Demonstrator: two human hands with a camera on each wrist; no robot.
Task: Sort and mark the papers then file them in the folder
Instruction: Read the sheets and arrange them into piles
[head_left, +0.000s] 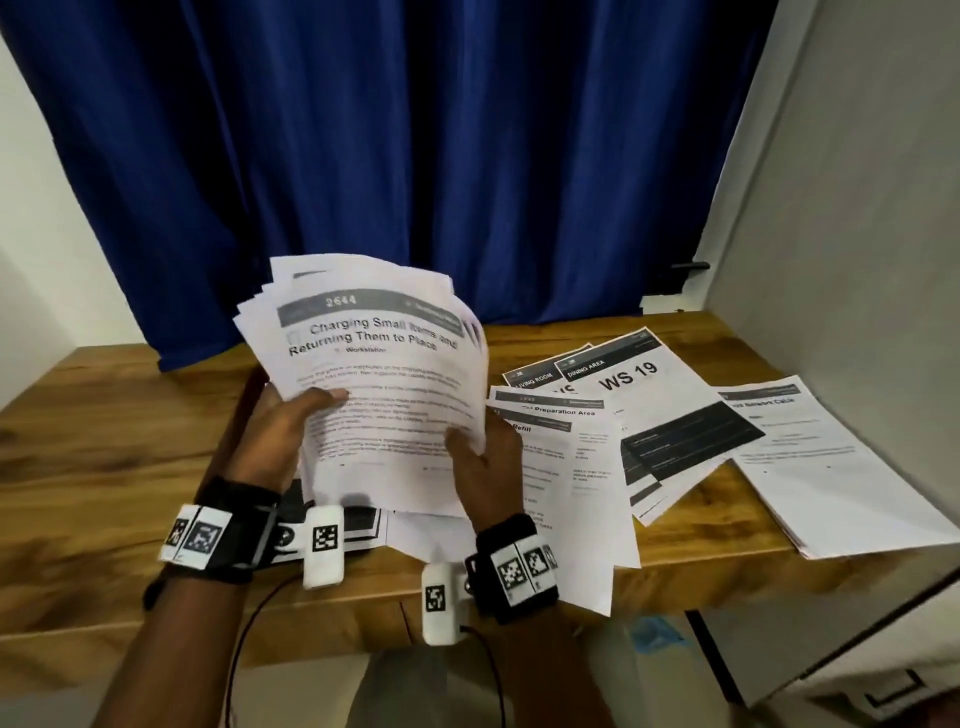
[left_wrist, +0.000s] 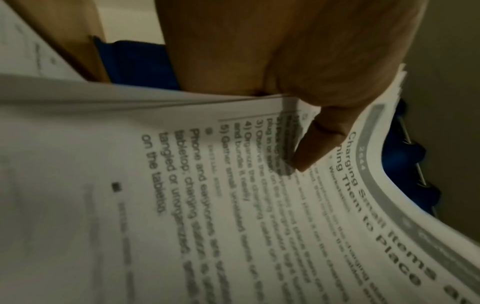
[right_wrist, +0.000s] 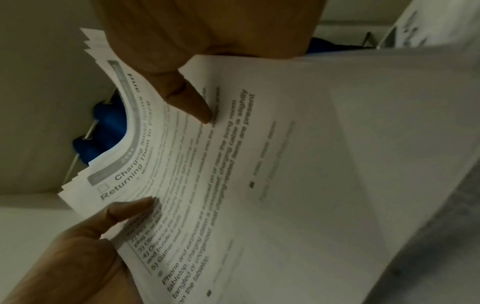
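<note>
The papers (head_left: 374, 384) are mostly a fanned sheaf held up above the middle of the desk (head_left: 104, 457), its top sheet headed "Charging Small Items and Returning Them to Place"; the left hand (head_left: 283, 431) grips the sheaf's left edge with the thumb laid across the print, and the right hand (head_left: 485, 457) pinches its lower right corner, thumb on top; both hands are closed on the paper. Sorting looks partly done, as I judge it; three groups already lie toward the right edge of the desk: the pile nearest the hands (head_left: 566, 483), the "WS 19" sheets (head_left: 654, 410) behind it, overlapping it, and a separate stack (head_left: 831, 467) at the right edge, near the front right corner; a few more sheets lie under the raised sheaf. Left to do, by my reading: dealing out the held sheaf, marking, filing; no pen shows, and I cannot pick out a folder with any certainty.
</note>
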